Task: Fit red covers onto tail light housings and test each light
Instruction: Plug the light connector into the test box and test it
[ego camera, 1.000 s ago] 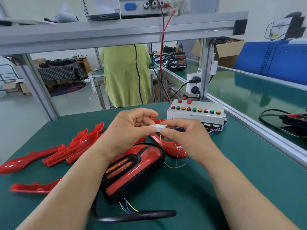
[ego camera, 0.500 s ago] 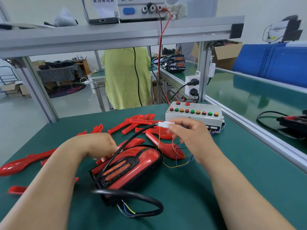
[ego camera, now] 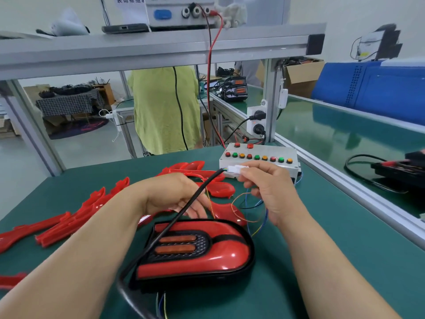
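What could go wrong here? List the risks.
1. The right hand pinches the white connector in mid-air; tugging could strain its thin wires.
2. The black cable drapes across the tail light; pulling it might drag the light over the mat.
3. The left hand hovers by loose red covers and could knock them.

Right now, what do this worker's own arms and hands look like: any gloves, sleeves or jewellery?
Both are bare. The left hand and the right hand wear no gloves, and no rings, watch or wristband show. No sleeve appears on either forearm as far as the picture's lower edge, so any sleeves are short or pushed up out of view. No tape, markings or cables are on the arms themselves.
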